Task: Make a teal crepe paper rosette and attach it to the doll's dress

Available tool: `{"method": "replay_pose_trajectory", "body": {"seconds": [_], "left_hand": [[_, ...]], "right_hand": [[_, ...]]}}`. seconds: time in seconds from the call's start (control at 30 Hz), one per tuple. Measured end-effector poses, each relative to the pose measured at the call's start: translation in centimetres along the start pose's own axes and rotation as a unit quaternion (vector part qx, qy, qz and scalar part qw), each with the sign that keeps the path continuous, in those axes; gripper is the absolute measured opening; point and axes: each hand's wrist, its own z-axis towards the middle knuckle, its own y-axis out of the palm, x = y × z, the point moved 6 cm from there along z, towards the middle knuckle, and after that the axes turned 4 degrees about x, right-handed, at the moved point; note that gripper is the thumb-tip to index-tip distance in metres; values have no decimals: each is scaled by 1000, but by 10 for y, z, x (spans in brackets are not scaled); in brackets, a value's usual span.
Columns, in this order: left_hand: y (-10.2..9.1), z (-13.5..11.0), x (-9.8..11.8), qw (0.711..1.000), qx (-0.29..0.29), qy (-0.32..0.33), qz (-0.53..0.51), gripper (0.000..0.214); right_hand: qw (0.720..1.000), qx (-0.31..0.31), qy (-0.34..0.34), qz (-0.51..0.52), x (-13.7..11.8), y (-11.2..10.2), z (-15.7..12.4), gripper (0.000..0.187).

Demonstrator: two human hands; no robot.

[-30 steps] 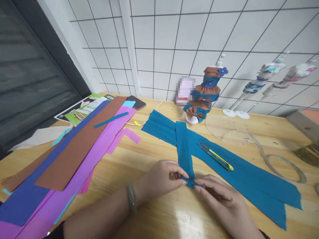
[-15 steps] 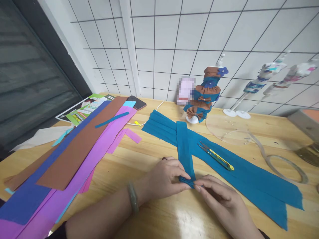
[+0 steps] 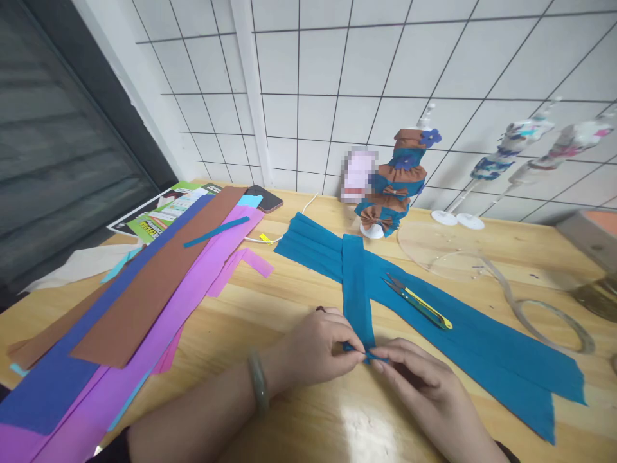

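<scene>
A narrow teal crepe paper strip (image 3: 357, 289) runs toward me across a longer teal crepe paper sheet (image 3: 463, 321) on the wooden table. At the strip's near end, my left hand (image 3: 332, 344) pinches the folded edge between thumb and index finger. My right hand (image 3: 424, 379) pinches the same end from the right, its fingertips close to the left ones. Between the fingertips the paper is gathered into a small bunch, partly hidden. Yellow-handled thread snips (image 3: 419, 302) lie on the long sheet, beyond my right hand.
Brown, blue and purple paper strips (image 3: 144, 289) are heaped at left, near a phone (image 3: 265, 199). A paper-dressed doll form (image 3: 398, 183) stands at the back, with two white stands (image 3: 491, 167) farther right. A roll of tape (image 3: 554, 326) lies at right.
My fingertips have drawn closer together, and the folded end between them is squeezed into a tighter bunch. The strip has shifted slightly; the snips lie where they were.
</scene>
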Motion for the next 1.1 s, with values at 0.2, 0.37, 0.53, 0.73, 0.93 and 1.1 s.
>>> {"method": "replay_pose_trajectory", "body": {"seconds": [0.2, 0.37, 0.53, 0.73, 0.93, 1.1], "left_hand": [[2, -1, -4, 999, -22, -32, 6, 9], [1, -1, -5, 999, -12, -35, -16, 11], [5, -1, -6, 999, -19, -46, -12, 12], [2, -2, -7, 996, -11, -65, -55, 11], [-1, -3, -15, 976, 4, -164, -141, 12], [2, -6, -21, 963, 9, -193, -186, 14]], "right_hand": [[1000, -8, 7, -3, 1, -1, 0, 13], [1000, 5, 27, 6, 5, -2, -1, 12], [999, 16, 46, 6, 5, 0, 0, 14], [999, 23, 31, 22, 3, -3, 0, 7], [991, 57, 104, 58, 13, -9, -2, 12], [983, 67, 146, 92, 14, -12, 0, 15]]}}
